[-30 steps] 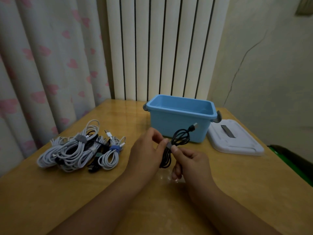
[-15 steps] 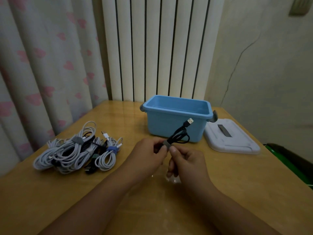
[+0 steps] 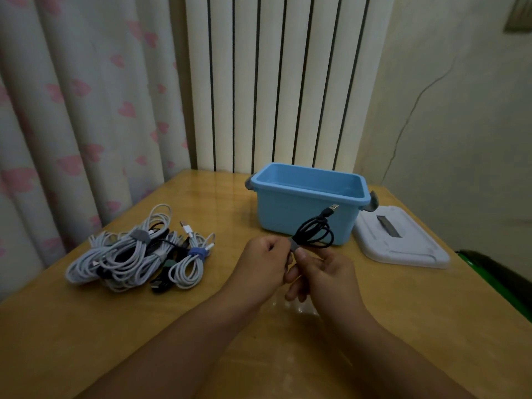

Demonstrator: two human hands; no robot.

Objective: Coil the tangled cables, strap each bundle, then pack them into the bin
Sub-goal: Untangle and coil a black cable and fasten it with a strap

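Hands meet at centre frame over a wooden table point(image 3: 403, 326), where a small black cable coil point(image 3: 315, 233) is pinched between them. The coil is gripped at its grey strap point(image 3: 294, 245) by the curled fingers of the left hand point(image 3: 263, 267) and by the thumb and fingers of the right hand point(image 3: 325, 273). Its loops fan toward the upper right, and its USB plug point(image 3: 334, 208) is seen against the front wall of the open blue bin point(image 3: 288, 214). The bin is set at centre right, near the back of the table, and no cable can be seen in the part of its inside that shows. Its white lid point(image 3: 417, 251) is laid flat just beside it, toward the right edge. A heap of white and black cable bundles point(image 3: 135, 254) is left at centre left, well apart from the bin; grey and blue straps can be made out on some of them.

Strapping is judged to be the step in hand, with packing not begun. Should the strap be left loose or the pinch eased too soon, the springy loops could be let out and the coil undone. The free plug might also be caught on the bin's rim when the bundle is lowered in.
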